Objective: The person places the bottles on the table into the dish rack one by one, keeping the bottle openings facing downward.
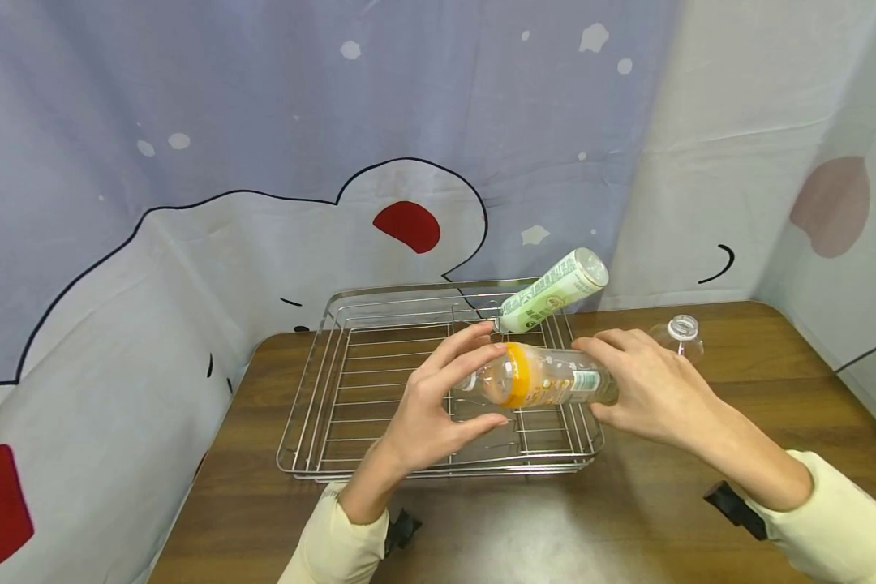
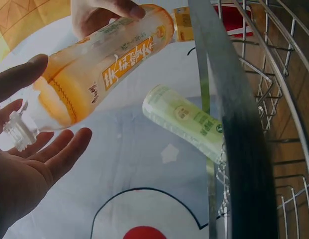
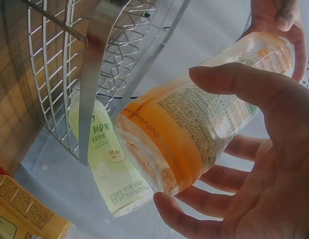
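A clear plastic bottle with an orange and clear label (image 1: pixel 529 377) lies tilted above the wire rack, its capless neck to the left. My right hand (image 1: pixel 650 385) holds it near the base, thumb on one side and fingers on the other. Around the neck end my left hand (image 1: pixel 438 393) is spread, fingertips by the bottle's shoulder and thumb apart below. In the left wrist view the bare threaded neck (image 2: pixel 20 130) lies between the left thumb and the loose fingers. A pale green milk tea bottle (image 1: pixel 551 294) leans upside down at the rack's back right.
The metal wire rack (image 1: pixel 336 381) stands on the wooden table (image 1: pixel 222 487). Right of it, a clear open-topped bottle (image 1: pixel 682 334) is partly behind my right hand. A patterned curtain (image 1: pixel 277 146) hangs behind. The right wrist view shows a yellow printed object (image 3: pixel 27 211).
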Tool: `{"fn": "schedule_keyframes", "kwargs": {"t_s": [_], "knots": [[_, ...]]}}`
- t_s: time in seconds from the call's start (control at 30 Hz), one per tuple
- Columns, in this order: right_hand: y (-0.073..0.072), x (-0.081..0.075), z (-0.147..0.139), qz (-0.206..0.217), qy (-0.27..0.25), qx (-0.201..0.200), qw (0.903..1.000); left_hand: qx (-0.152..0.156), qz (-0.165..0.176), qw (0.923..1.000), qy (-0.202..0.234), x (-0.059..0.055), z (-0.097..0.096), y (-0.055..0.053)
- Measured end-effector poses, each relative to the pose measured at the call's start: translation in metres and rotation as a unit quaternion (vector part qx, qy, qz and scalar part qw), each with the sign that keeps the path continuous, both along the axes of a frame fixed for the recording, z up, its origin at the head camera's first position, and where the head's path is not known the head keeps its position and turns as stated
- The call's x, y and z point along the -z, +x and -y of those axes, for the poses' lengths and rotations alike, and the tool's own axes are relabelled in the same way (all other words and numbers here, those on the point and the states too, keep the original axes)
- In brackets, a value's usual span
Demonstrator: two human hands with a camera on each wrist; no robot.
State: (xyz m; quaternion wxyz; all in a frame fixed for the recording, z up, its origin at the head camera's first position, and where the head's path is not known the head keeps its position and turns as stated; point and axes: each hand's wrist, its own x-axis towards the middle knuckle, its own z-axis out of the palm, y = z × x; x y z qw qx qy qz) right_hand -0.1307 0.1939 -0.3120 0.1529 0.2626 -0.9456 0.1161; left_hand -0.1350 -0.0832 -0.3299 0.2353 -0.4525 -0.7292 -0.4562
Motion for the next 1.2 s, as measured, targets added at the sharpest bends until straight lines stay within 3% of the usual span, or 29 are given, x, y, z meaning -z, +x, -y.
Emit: {"fn": "schedule_keyframes", "kwargs": {"t_s": [0.17,0.47,0.83,1.2], "knots": [[0.001,0.000,0.001,-0.001,0.008,-0.006,0.9999,-0.002,-0.011,0.9999,0.004,0.004,-0.001,0.000],[0.003,0.001,0.001,0.004,0.028,-0.012,0.9995,-0.004,0.000,1.0000,-0.004,0.007,0.000,0.000],[0.003,0.001,0.001,-0.033,0.026,-0.027,0.9988,-0.007,-0.014,0.9998,0.014,0.011,0.004,0.000],[0.005,-0.002,0.002,-0.038,0.006,-0.041,0.9984,-0.011,0.019,0.9984,0.053,0.016,0.012,0.002]]}}
